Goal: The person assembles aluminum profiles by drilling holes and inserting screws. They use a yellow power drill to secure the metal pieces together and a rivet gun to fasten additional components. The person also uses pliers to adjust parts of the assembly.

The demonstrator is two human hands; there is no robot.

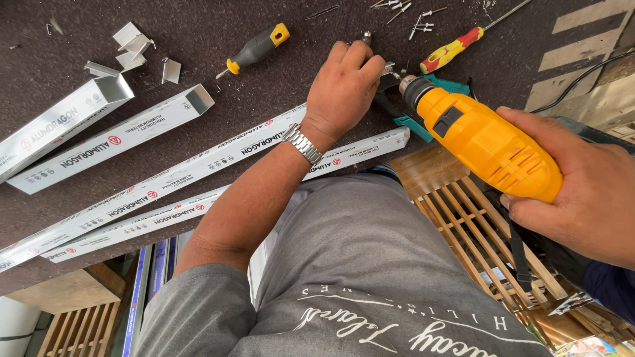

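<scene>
My right hand (582, 192) grips a yellow power drill (486, 142) by its body, the chuck pointing up-left toward the dark worktop. My left hand (344, 86), with a metal watch on the wrist, is closed and presses down on a small metal piece (389, 68) right at the drill's tip. Just below my left wrist lie long white aluminium profiles (198, 168), running diagonally across the worktop (264, 99).
A grey-and-yellow screwdriver (256, 47) and a red-and-yellow screwdriver (456, 47) lie on the far side. Loose screws (413, 16), small metal brackets (135, 46), teal-handled pliers (413, 119) and two short box profiles (112, 135) are nearby. A wooden slatted frame (463, 218) sits below the worktop edge.
</scene>
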